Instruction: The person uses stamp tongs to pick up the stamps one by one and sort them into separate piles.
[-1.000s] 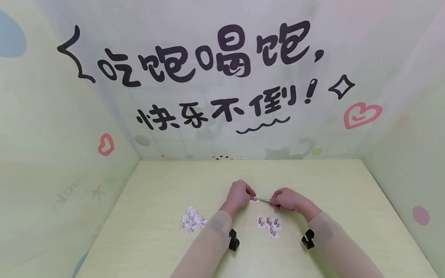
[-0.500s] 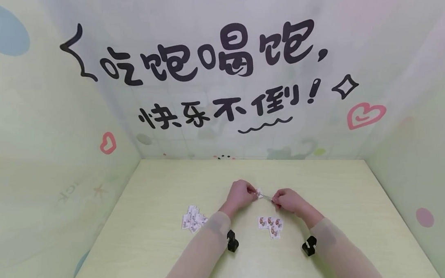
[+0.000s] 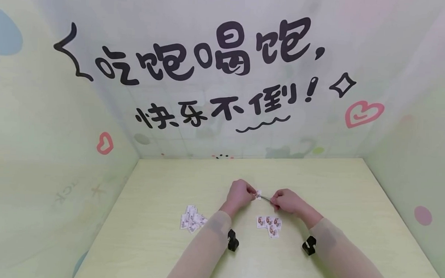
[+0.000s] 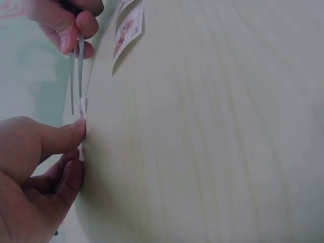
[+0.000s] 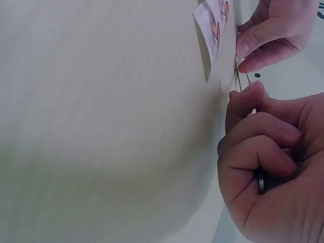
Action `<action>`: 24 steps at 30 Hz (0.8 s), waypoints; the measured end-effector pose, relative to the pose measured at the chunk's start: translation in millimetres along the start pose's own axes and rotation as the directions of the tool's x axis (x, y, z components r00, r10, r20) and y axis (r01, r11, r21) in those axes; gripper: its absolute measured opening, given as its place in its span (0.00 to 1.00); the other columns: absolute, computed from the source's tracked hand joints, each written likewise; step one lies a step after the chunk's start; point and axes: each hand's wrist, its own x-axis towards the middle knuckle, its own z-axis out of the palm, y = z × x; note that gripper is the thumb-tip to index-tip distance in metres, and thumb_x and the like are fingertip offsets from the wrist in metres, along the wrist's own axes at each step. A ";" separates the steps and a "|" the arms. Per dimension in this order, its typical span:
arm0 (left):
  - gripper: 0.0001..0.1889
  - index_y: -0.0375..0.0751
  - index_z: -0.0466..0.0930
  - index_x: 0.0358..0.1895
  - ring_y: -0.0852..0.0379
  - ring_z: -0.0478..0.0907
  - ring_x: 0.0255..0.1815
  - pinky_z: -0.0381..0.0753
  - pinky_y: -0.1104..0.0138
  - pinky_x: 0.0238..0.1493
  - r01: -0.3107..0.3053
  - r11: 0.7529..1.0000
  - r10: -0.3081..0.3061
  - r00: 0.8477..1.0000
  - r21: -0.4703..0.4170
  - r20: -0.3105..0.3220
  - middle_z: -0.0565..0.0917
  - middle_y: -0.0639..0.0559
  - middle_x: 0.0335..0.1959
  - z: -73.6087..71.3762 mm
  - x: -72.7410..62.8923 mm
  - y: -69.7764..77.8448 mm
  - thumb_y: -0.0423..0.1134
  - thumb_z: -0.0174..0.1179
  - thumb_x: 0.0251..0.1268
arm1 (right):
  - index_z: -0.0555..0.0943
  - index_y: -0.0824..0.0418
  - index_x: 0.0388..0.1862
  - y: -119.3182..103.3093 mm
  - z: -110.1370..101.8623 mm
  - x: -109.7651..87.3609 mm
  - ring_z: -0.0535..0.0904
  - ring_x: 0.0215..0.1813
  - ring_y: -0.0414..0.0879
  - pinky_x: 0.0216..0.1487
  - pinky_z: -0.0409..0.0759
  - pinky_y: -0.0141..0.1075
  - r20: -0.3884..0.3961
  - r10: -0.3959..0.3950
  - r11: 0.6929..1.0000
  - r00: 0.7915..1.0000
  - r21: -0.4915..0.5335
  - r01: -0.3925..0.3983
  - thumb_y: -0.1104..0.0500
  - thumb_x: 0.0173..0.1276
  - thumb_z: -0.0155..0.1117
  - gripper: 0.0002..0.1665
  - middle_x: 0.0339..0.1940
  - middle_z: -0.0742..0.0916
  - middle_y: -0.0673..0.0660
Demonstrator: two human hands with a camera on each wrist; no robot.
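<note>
Between the thumb and fingers of my left hand (image 3: 240,193) is a small printed stamp (image 3: 259,194), pinched at its left edge above the table. My right hand (image 3: 288,199) grips metal tweezers (image 4: 80,68), its fingers curled round them. The tweezer tips reach left to the stamp; in the left wrist view the two prongs stand a little apart beside it. Whether they touch it I cannot tell. In the right wrist view my fingers hide most of the tweezers. Nearer to me, several stamps (image 3: 269,222) lie picture side up, three in a row and another below.
A loose, overlapping pile of pale stamps (image 3: 191,219) lies to the left, partly behind the left sleeve (image 3: 204,244). Black wrist cameras (image 3: 233,241) hang under both forearms. Printed walls enclose the light wooden table (image 3: 162,186) at the back and sides.
The stamp at my left fingertips has shifted slightly up and turned more upright. The tweezers have tilted with it. Both hands stay nearly in place, and the stamps on the table have not moved.
</note>
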 end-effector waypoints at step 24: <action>0.08 0.39 0.92 0.49 0.60 0.79 0.36 0.82 0.65 0.42 -0.145 0.979 0.140 0.989 -0.141 -0.045 0.85 0.56 0.34 -13.2 -12.7 -8.1 0.31 0.70 0.69 | 0.81 0.63 0.36 6.4 -0.9 -11.2 0.75 0.34 0.48 0.39 0.72 0.38 0.023 -0.023 1.000 0.999 0.020 0.023 0.63 0.78 0.61 0.08 0.29 0.83 0.55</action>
